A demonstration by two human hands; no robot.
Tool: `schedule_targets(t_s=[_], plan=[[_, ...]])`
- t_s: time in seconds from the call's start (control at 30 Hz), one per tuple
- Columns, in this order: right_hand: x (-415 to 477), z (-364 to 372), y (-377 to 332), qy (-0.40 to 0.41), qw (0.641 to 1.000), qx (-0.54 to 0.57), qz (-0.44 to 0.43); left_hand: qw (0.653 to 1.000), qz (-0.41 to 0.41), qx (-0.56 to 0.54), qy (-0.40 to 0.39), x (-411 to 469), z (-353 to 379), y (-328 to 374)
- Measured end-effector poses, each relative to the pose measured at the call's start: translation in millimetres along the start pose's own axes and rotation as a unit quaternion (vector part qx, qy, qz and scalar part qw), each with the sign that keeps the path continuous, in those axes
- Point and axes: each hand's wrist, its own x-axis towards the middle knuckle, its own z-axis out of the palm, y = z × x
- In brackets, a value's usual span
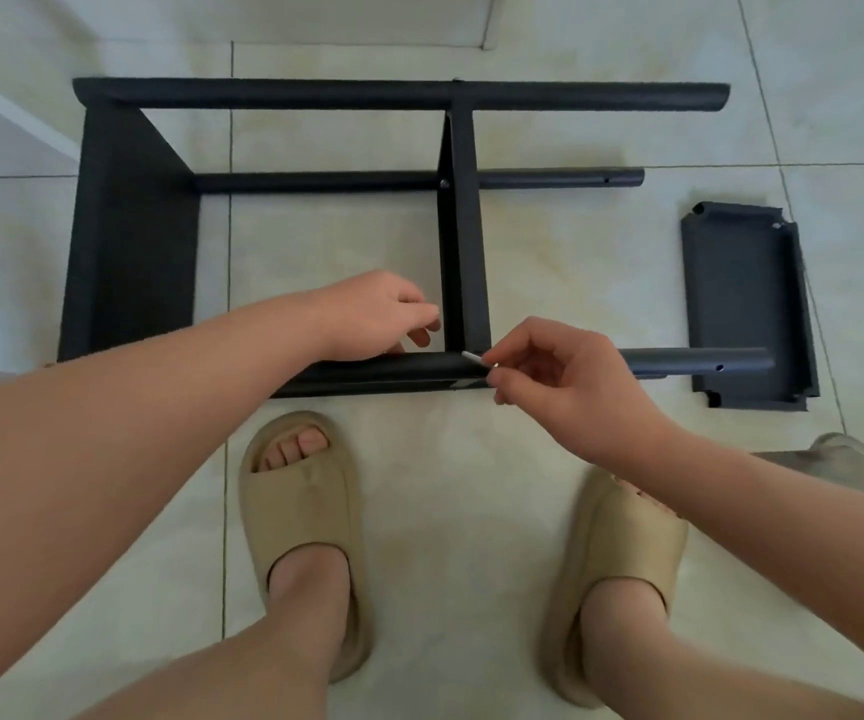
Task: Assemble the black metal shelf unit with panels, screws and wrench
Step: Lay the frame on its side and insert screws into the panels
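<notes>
Right hand (pixel 560 379) pinches wrench (pixel 476 359) | left hand (pixel 380 317) loosely curled, touching panel (pixel 463 226)

shelf frame (pixel 131 236): matt black metal | floor (pixel 549 262): glossy tile | slippers (pixel 305 517): matt foam

One wide-angle view, worn on the person's head, looks steeply down and forward at the tiled floor (pixel 471 459) from close above. Slippers (pixel 300 511) fill the near edge. The left hand (pixel 378 317) and right hand (pixel 560 376) sit mid-frame, and the shelf frame (pixel 134 226) spans the far half.
</notes>
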Motion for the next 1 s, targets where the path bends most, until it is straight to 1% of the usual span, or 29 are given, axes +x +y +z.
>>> schedule_targets(t_s=[0.07, 0.2, 0.33, 0.5, 0.7, 0.8, 1.0], plan=[[-2.2, -0.4, 5.9, -0.010, 1.000, -0.013, -0.001, 0.999, 0.029, 0.018, -0.010, -3.8, 2.8, -3.3], [-8.7, -3.3, 18.7, -0.008, 1.000, -0.025, -0.016, 0.998, 0.052, -0.027, -0.036, -9.3, 15.1, -8.1], [-12.4, -7.0, 27.7, -0.009, 0.998, -0.057, -0.038, 0.994, 0.076, 0.012, -0.072, -4.1, 15.9, -3.8], [-13.3, -2.0, 28.4, 0.002, 0.993, -0.087, -0.084, 0.988, 0.080, -0.033, -0.132, 12.3, 12.3, -0.8], [-9.9, 1.5, 31.0, 0.003, 0.986, -0.123, -0.113, 0.985, 0.084, -0.066, -0.138, 14.7, 13.0, -4.7], [-8.4, 6.5, 29.3, 0.008, 0.987, -0.119, -0.104, 0.985, 0.079, -0.073, -0.134, 15.9, 13.3, -5.7], [0.4, 11.8, 24.0, -0.001, 0.996, -0.086, -0.022, 0.985, 0.079, -0.079, -0.135, 16.0, 15.2, -7.8]])
